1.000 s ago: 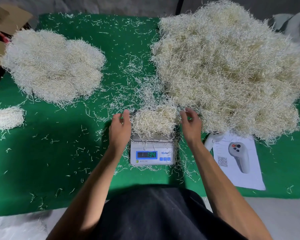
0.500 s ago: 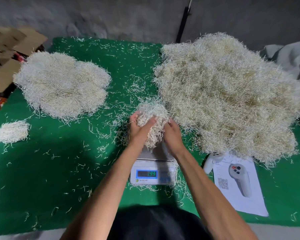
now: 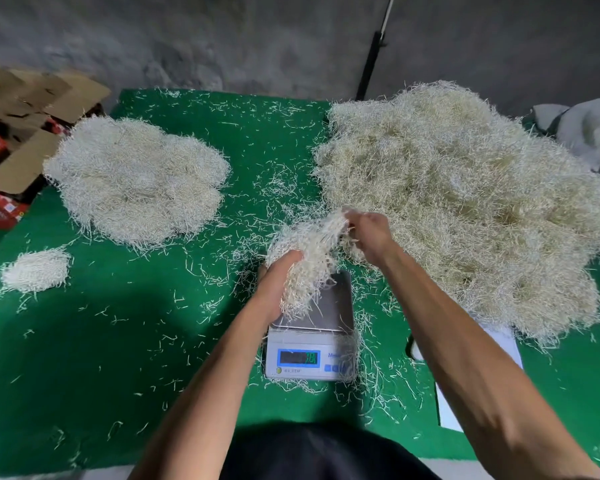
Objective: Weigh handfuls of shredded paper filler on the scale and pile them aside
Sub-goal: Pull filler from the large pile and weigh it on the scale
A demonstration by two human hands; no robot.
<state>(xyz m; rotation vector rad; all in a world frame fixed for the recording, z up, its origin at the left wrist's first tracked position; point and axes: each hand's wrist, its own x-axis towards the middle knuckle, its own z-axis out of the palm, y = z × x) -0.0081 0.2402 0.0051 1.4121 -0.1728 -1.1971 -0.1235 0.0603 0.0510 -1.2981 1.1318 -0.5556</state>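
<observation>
A handful of cream shredded paper (image 3: 309, 251) is lifted above the steel pan of the small white scale (image 3: 329, 313). My left hand (image 3: 278, 282) grips the handful from below and the left. At the handful's upper right, my right hand (image 3: 368, 233) pinches its top strands. The scale's blue display (image 3: 298, 357) is lit, its digits blurred. A big heap of unweighed filler (image 3: 465, 202) covers the table's right half. At the far left lies a flatter pile of filler (image 3: 136, 178), with a small separate clump (image 3: 35, 270) nearer me.
Green cloth (image 3: 118, 341) covers the table, strewn with loose strands. A white sheet (image 3: 447, 403) lies right of the scale, partly under my right arm. Cardboard boxes (image 3: 21, 133) stand beyond the left edge, grey fabric (image 3: 582, 129) at the far right. A grey wall is behind.
Both hands closed on the handful that lay on the scale and lifted it off the pan. The right hand has since moved up to its top right, and the view tilted up.
</observation>
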